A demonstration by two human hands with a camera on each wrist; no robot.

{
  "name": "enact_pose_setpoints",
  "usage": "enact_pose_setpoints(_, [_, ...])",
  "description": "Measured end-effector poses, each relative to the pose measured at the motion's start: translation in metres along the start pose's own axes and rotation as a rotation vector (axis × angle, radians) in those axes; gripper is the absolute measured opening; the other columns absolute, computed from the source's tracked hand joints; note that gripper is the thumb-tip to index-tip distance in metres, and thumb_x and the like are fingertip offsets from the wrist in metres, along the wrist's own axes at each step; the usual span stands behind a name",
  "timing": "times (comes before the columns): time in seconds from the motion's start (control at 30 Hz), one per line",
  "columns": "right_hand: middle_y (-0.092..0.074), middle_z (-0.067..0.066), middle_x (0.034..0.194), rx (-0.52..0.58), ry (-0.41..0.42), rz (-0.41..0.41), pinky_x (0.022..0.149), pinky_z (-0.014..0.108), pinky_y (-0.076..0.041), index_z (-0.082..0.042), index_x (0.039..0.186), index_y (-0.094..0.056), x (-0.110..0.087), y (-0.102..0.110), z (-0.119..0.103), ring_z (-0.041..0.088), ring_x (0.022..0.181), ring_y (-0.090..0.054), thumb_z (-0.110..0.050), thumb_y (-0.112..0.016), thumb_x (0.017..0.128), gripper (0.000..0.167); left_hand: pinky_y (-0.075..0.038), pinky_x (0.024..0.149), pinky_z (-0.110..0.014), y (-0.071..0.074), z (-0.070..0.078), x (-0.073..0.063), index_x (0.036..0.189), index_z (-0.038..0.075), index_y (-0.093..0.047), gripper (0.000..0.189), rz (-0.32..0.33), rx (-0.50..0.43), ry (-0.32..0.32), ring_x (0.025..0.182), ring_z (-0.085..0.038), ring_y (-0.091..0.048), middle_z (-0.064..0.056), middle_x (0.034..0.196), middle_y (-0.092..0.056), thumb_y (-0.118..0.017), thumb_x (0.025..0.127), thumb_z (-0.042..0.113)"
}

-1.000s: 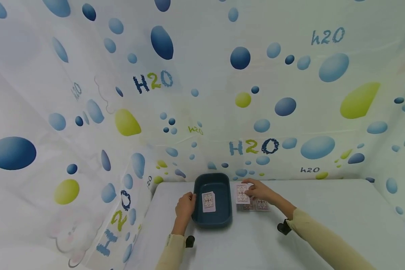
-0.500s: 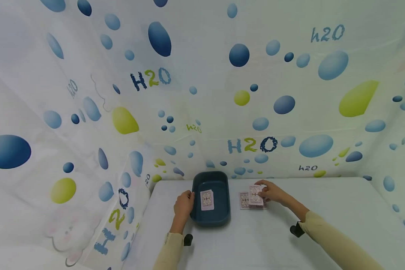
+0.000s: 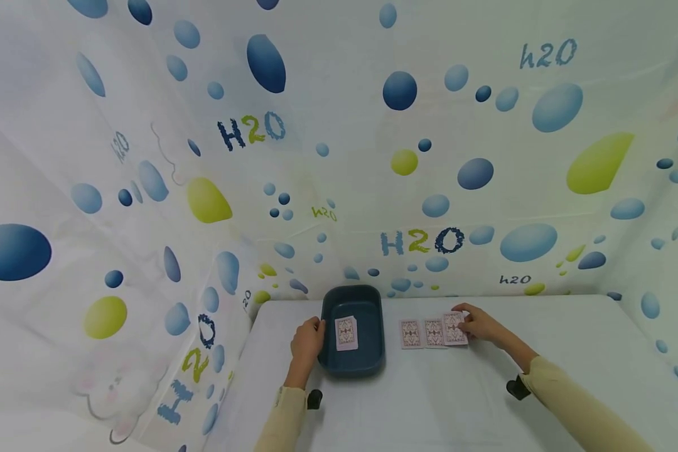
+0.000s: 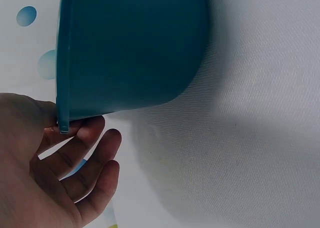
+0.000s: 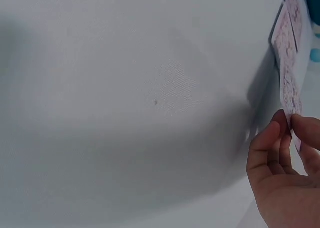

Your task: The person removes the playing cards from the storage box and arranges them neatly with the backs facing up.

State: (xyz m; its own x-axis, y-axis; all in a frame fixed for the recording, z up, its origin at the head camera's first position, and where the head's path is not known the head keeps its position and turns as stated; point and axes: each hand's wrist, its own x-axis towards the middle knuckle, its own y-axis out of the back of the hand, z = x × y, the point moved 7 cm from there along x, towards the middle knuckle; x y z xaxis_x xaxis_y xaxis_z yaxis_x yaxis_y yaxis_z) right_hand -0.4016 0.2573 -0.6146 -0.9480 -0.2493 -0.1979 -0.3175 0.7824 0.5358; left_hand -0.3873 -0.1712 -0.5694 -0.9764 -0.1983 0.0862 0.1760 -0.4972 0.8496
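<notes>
My left hand (image 3: 307, 341) pinches the left rim of a dark teal tray (image 3: 353, 371), thumb and forefinger at its edge in the left wrist view. Inside the tray lies a small stack of playing cards (image 3: 346, 333) with patterned backs up. To the right, my right hand (image 3: 482, 324) pinches a playing card (image 3: 454, 329) by its right edge, between thumb and fingers in the right wrist view. This card overlaps the right side of a middle card (image 3: 434, 333) in the head view. A further card (image 3: 411, 334) lies left of that one, face down.
A white cloth (image 3: 429, 402) covers the table. Behind it and at the sides hangs a white curtain (image 3: 350, 188) printed with blue and green drops. Each wrist carries a small black device, such as the right wrist device (image 3: 518, 388).
My right hand has moved right with the card, from over the left card, past the middle one, to the row's right end. My left hand stays on the tray rim.
</notes>
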Motion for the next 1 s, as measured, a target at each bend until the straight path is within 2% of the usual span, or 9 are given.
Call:
enact_pose_setpoints(0.17, [-0.051,0.012,0.094,-0.029,-0.031,0.011,0.063,0.031,-0.046,-0.001,0.132,-0.044,-0.002,0.004,0.009,0.022,0.077,-0.051,-0.004,-0.055,0.091,0.042,-0.035,0.051,-0.033,-0.001,-0.001,0.001,0.080,0.010,-0.058,0.027,-0.013,0.001,0.006,0.057,-0.019,-0.047,-0.004,0.069,-0.054,-0.052,0.097,0.029])
enact_pose_setpoints(0.3, [-0.052,0.012,0.091,-0.090,-0.033,0.048,0.061,0.033,-0.045,0.000,0.129,-0.048,-0.002,0.003,0.012,0.022,0.075,-0.050,-0.003,-0.058,0.090,0.041,-0.035,0.051,-0.032,-0.001,-0.001,0.000,0.079,0.010,-0.058,0.027,-0.013,-0.003,0.003,0.057,-0.019,-0.047,-0.004,0.068,-0.054,-0.052,0.097,0.029])
enact_pose_setpoints(0.57, [-0.054,0.013,0.089,-0.268,0.069,0.133,0.065,0.035,-0.042,0.004,0.122,-0.054,-0.003,0.002,0.007,0.023,0.078,-0.048,-0.003,-0.064,0.085,0.039,-0.034,0.050,-0.032,-0.001,-0.001,-0.001,0.078,0.010,-0.057,0.027,-0.009,-0.004,0.007,0.056,-0.019,-0.046,-0.004,0.067,-0.052,-0.052,0.097,0.029])
enact_pose_setpoints(0.83, [-0.052,0.021,0.100,-0.282,0.084,0.172,0.075,0.045,-0.045,0.003,0.120,-0.056,-0.009,0.004,0.002,0.030,0.090,-0.051,-0.001,-0.063,0.085,0.036,-0.035,0.050,-0.032,0.001,0.000,-0.001,0.079,0.010,-0.057,0.027,-0.016,-0.003,0.005,0.055,-0.019,-0.047,-0.003,0.067,-0.053,-0.052,0.097,0.029])
enact_pose_setpoints(1.0, [-0.052,0.021,0.101,-0.282,0.071,0.182,0.077,0.047,-0.046,0.003,0.120,-0.056,-0.010,0.003,0.001,0.031,0.092,-0.052,-0.001,-0.063,0.085,0.036,-0.035,0.050,-0.032,0.001,0.000,-0.001,0.079,0.011,-0.057,0.027,-0.019,-0.003,0.005,0.055,-0.019,-0.047,-0.003,0.068,-0.053,-0.052,0.097,0.029])
